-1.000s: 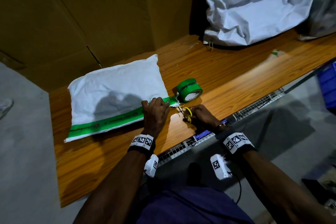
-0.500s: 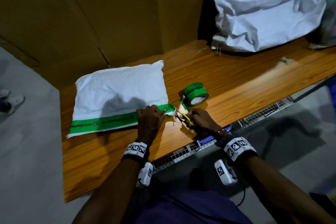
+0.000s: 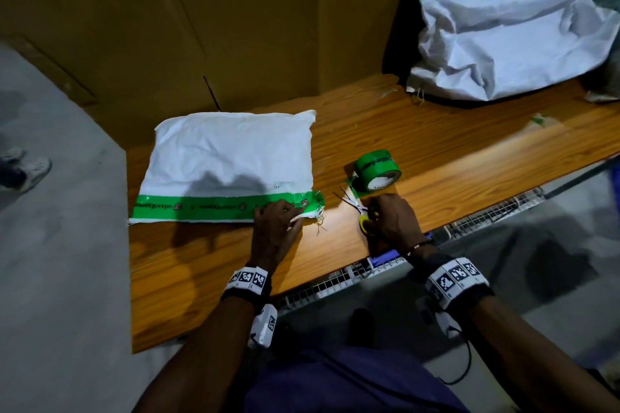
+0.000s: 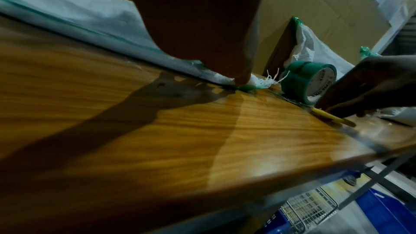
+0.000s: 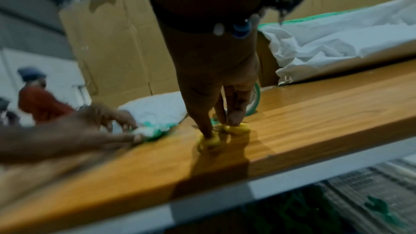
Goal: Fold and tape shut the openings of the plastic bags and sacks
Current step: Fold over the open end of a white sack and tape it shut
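Packing area of a warehouse: wooden workbench (image 3: 436,144) backed by large cardboard cartons (image 3: 201,27); taped white sacks (image 3: 510,43) upon it, wire-mesh shelf (image 3: 335,282) and blue crate (image 4: 387,209) beneath.

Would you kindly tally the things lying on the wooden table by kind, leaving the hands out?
White sacks sealed with green tape: 2, one flat, one crumpled farther back
Green tape rolls: 1
Yellow-handled scissors: 1
Total: 4

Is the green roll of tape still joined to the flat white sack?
No: the green roll of tape stands apart from the flat white sack, bare wood between them.
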A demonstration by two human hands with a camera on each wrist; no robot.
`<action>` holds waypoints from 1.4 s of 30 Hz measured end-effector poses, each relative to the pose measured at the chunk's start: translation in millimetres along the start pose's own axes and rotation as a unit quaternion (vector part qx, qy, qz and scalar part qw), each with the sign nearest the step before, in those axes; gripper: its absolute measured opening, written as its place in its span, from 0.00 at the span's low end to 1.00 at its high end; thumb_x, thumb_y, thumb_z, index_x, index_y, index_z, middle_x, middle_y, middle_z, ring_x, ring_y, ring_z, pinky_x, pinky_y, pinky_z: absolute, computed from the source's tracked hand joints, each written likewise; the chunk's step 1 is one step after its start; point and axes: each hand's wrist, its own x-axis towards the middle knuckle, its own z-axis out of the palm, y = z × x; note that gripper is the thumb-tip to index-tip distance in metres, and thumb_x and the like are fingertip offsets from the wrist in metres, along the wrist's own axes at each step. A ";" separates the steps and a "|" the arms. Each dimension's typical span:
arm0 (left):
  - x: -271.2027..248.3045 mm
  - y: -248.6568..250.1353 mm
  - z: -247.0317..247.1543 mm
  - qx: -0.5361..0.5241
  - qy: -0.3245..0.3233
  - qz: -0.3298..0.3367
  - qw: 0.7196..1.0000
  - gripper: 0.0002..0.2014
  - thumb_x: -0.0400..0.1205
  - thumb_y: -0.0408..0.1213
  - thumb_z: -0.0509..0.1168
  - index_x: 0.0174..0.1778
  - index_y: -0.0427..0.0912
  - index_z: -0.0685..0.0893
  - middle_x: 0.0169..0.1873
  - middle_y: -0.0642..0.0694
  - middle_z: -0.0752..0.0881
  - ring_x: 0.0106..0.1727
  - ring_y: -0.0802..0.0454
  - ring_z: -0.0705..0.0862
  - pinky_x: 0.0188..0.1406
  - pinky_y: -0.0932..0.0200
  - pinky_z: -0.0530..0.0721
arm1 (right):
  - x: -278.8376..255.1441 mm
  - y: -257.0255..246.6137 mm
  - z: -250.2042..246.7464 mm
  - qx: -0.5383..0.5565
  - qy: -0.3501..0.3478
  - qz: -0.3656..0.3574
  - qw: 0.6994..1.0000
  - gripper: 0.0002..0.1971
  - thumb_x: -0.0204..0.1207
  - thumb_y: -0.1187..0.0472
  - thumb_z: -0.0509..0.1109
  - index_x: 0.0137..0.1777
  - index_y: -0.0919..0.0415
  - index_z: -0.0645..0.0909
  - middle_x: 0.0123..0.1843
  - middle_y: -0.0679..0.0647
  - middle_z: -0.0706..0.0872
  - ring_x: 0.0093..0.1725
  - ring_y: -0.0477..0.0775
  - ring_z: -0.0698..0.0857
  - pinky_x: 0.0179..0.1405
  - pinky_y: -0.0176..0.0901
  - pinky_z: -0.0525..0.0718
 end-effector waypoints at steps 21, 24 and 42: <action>-6.9 -70.5 -7.9 -0.166 -0.015 -0.063 0.984 0.16 0.81 0.39 0.79 0.64 0.41 0.91 0.60 0.44 0.87 0.63 0.47 0.84 0.67 0.52 0.81 | 52.3 -103.6 75.1 0.203 0.033 0.111 0.972 0.18 0.71 0.50 0.82 0.32 0.64 0.85 0.34 0.65 0.89 0.35 0.59 0.82 0.34 0.45 0.63; -4.3 -75.4 -6.9 -0.189 -0.015 -0.066 0.980 0.16 0.80 0.40 0.79 0.63 0.42 0.92 0.59 0.44 0.88 0.62 0.46 0.85 0.66 0.48 0.84 | 56.0 -107.5 72.8 0.211 0.017 0.137 0.968 0.17 0.73 0.55 0.84 0.35 0.69 0.89 0.32 0.62 0.88 0.35 0.58 0.84 0.34 0.43 0.67; -22.8 -96.1 -16.0 -0.158 -0.041 0.038 0.986 0.16 0.84 0.39 0.76 0.66 0.38 0.91 0.58 0.40 0.87 0.61 0.43 0.83 0.65 0.47 0.82 | 53.7 -131.3 79.5 0.194 0.037 0.132 0.971 0.13 0.71 0.58 0.74 0.48 0.68 0.90 0.49 0.69 0.92 0.52 0.70 0.89 0.47 0.51 0.79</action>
